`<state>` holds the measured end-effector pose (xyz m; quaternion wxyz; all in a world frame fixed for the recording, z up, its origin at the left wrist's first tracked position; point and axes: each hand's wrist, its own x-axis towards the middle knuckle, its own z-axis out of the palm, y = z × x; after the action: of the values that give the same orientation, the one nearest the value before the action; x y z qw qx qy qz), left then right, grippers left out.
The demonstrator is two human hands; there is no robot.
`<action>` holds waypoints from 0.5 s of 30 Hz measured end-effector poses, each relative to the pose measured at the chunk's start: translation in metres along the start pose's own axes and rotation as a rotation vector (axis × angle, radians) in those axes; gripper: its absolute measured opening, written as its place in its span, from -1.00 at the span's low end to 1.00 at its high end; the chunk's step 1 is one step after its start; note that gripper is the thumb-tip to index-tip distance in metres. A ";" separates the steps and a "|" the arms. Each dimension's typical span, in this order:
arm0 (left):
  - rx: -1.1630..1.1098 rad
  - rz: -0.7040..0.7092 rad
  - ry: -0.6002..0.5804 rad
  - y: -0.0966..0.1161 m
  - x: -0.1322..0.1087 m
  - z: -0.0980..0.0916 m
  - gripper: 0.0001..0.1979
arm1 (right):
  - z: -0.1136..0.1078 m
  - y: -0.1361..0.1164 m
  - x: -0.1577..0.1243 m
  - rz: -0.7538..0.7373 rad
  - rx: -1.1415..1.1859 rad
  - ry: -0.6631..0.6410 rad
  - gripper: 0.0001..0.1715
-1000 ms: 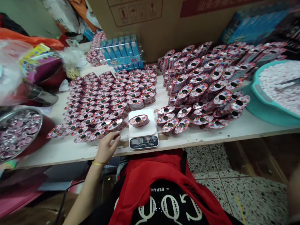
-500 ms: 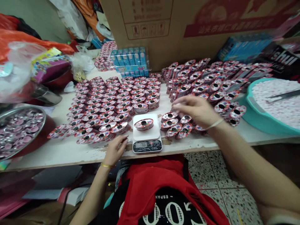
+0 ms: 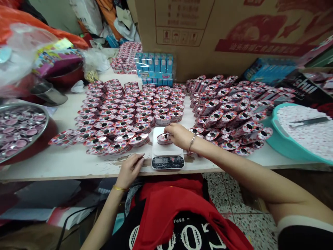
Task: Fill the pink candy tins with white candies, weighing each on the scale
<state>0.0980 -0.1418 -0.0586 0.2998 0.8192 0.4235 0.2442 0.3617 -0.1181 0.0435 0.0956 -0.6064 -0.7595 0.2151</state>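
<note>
A white digital scale (image 3: 168, 150) sits near the table's front edge, with one oval red-and-white packet (image 3: 162, 139) on its plate. My right hand (image 3: 179, 136) reaches in from the right, its fingers closed at the packet's right side. Left of the scale, my left hand (image 3: 130, 169) rests at the table edge, fingers apart and holding nothing. Rows of upright packets with dark round openings (image 3: 125, 122) stand behind and left of the scale. More packets (image 3: 229, 116) lean together on the right.
A metal bowl of small pink-and-silver pieces (image 3: 49, 133) stands left. At right, a teal basin (image 3: 282, 140) holds white pieces and a metal tool (image 3: 312, 121). Blue packaged boxes (image 3: 154, 69) and a large carton (image 3: 221, 31) are behind, on the white table (image 3: 65, 166).
My right hand has moved left from the right-hand packets to the packet on the scale and closed on it. The camera view has shifted slightly. My left hand remains at the table edge.
</note>
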 end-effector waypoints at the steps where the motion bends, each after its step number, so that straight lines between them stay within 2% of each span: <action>1: -0.004 0.000 0.003 -0.001 0.000 0.000 -0.75 | 0.000 -0.001 0.001 0.001 -0.009 -0.010 -0.76; 4: -0.009 0.007 0.009 -0.003 0.001 0.002 -0.75 | -0.001 -0.003 0.002 0.000 -0.001 -0.005 -0.78; 9: -0.035 0.014 0.038 -0.009 0.003 0.009 -0.75 | 0.000 -0.003 0.006 -0.038 0.179 0.121 -0.79; 11: -0.050 0.001 0.052 -0.012 0.003 0.012 -0.75 | 0.003 -0.001 0.008 -0.006 0.341 0.146 -0.78; 15: -0.073 -0.039 0.092 -0.015 0.003 0.015 -0.76 | 0.011 0.005 0.011 0.162 0.834 0.096 -0.83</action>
<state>0.1013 -0.1372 -0.0790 0.3146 0.7873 0.4433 0.2910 0.3588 -0.1087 0.0298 0.3504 -0.5829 -0.5522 0.4822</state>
